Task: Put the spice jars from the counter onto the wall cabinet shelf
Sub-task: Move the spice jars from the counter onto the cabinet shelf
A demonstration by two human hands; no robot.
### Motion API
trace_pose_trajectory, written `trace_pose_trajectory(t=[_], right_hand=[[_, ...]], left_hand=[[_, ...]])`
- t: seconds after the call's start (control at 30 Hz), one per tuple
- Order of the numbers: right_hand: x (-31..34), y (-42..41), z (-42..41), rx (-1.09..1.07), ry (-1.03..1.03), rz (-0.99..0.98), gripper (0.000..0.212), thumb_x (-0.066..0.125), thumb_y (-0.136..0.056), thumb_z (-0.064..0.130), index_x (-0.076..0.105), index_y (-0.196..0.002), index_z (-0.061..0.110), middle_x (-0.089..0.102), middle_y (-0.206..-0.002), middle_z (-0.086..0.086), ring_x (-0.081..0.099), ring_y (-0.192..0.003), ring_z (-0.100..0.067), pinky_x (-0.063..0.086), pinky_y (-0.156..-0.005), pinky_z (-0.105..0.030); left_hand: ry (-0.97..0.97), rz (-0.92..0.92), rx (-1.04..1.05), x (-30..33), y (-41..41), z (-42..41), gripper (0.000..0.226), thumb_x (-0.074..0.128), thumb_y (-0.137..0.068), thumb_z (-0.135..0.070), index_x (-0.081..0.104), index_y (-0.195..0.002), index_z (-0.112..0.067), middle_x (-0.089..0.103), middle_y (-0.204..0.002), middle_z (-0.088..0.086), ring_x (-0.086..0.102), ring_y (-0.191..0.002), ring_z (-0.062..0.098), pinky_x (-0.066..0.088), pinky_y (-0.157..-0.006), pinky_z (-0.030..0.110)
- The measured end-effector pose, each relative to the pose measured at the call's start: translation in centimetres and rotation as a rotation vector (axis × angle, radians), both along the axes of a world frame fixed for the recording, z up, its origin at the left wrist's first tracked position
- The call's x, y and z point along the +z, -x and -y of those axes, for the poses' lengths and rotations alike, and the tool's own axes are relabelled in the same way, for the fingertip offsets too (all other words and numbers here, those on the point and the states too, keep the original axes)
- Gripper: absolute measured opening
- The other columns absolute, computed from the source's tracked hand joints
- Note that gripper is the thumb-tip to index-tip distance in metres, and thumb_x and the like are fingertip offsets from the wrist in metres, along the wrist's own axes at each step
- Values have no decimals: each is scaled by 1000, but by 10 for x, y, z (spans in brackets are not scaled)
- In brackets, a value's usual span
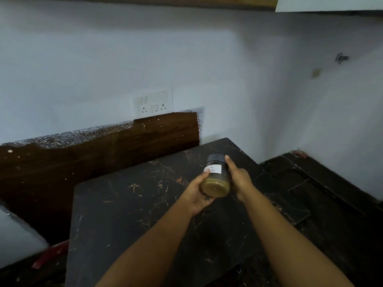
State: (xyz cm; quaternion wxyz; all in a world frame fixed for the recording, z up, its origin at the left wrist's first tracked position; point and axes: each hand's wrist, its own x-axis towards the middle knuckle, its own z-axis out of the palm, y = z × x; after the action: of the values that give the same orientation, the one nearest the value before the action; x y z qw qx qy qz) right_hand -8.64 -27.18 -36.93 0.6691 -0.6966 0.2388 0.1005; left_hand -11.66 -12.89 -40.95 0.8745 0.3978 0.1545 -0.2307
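Your dark marbled counter point(128, 214) lies bare below the jar. Both hands grip one spice jar point(216, 177) above it, tilted, base toward you: left hand point(196, 193) cupping the bottom, right hand point(238, 179) wrapping the side near the black lid point(215, 159). It looks full, smooth and probably breakable, so hold the body, not the lid.

Both bare forearms are extended from the lower frame toward the centre right, where the left hand point(196, 195) and right hand point(240, 179) are cupped, facing inward.
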Motion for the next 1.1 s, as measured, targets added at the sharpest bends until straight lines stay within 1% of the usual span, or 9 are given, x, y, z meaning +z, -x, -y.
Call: trace_pose_trajectory(t=[0.2,0.27,0.33,0.4,0.47,0.67,0.8,0.9,1.1], right_hand=[[12,2,-4,225,-143,29,45,49,-93,54,53,-129,28,62,-124,-7,61,-108,-31,47,-96,-58],[14,4,-3,418,-174,51,56,58,-88,53,44,-139,36,58,-130,-5,57,-116,-29,41,-102,-57],[14,4,-4,535,-156,93,86,76,-77,39,27,-148,41,52,-137,-4,54,-122,-28,40,-105,-54],[15,4,-9,569,-45,143,112,85,-68,18,14,-151,41,45,-144,-3,46,-130,-29,37,-108,-51],[14,2,-16,539,33,167,119,86,-64,7,12,-151,38,43,-145,-3,42,-133,-29,36,-109,-52],[10,-13,-21,472,28,153,119,93,-49,28,26,-147,30,51,-138,-5,55,-118,-26,48,-99,-47],[17,-34,-14,461,33,180,94,89,-59,30,37,-138,23,53,-134,-5,52,-120,-24,40,-107,-49],[21,-47,-11,497,-17,186,91,90,-57,32,40,-133,25,55,-132,-5,52,-120,-24,39,-108,-49],[43,-68,-8,423,473,415,89,85,-65,40,38,-137,19,45,-128,-3,50,-119,-21,42,-86,-25]], left_hand=[[-42,24,99,9,-9,-10,50,49,-96,-45,53,-133,-11,64,-126,18,61,-116,34,51,-93,48],[-75,29,168,11,-14,-15,52,49,-96,-44,50,-137,-11,63,-126,18,61,-115,35,53,-92,49],[-99,42,190,16,-16,-18,51,53,-95,-43,50,-136,-12,65,-124,18,63,-112,34,54,-90,48],[-121,80,191,24,-18,-19,44,53,-97,-39,51,-133,-14,66,-121,17,65,-110,33,57,-85,45],[-149,122,186,29,-22,-20,39,53,-97,-36,50,-132,-17,66,-121,15,64,-110,32,57,-84,45],[-155,160,186,37,-37,-27,42,63,-91,-37,51,-126,-17,65,-118,14,65,-107,31,58,-82,42],[-170,165,203,45,-52,-21,47,65,-87,-43,56,-122,-13,67,-118,15,65,-109,29,56,-86,40],[-197,185,196,52,-65,-14,40,62,-89,-45,62,-113,-13,69,-113,14,66,-105,26,57,-79,35],[-362,272,322,62,-96,14,58,72,-78,-53,59,-119,-13,69,-115,12,68,-104,28,56,-91,46]])
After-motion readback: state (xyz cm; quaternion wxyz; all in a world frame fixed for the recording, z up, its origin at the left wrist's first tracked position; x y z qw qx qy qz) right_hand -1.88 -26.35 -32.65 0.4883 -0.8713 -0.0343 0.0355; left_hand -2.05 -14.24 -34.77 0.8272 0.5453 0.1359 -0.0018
